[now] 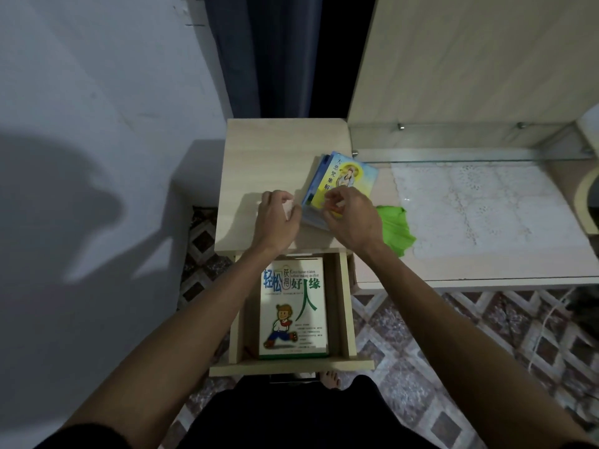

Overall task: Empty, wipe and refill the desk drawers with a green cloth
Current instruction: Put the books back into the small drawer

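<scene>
The green cloth [395, 230] lies crumpled on the table just right of the booklets [337, 186]; soft and light, it should bunch easily if pinched anywhere. One book [293, 307] remains in the open drawer [345, 306]. The left hand [275, 218] seems to pinch something small and pale, and the right hand [351, 212] is curled above the booklets, apparently holding nothing.

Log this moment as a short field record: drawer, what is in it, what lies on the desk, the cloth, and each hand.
drawer: open drawer, pulled out toward the person
drawer contents: white book with a cartoon child, lying flat, cover up
desk top: stack of blue and yellow booklets on the cabinet top
cloth: green cloth crumpled on the desk, right of the booklets, untouched
left hand: left hand fingers curled round something small and pale
right hand: right hand over the booklets, fingers curled; whether it grips anything is unclear
</scene>
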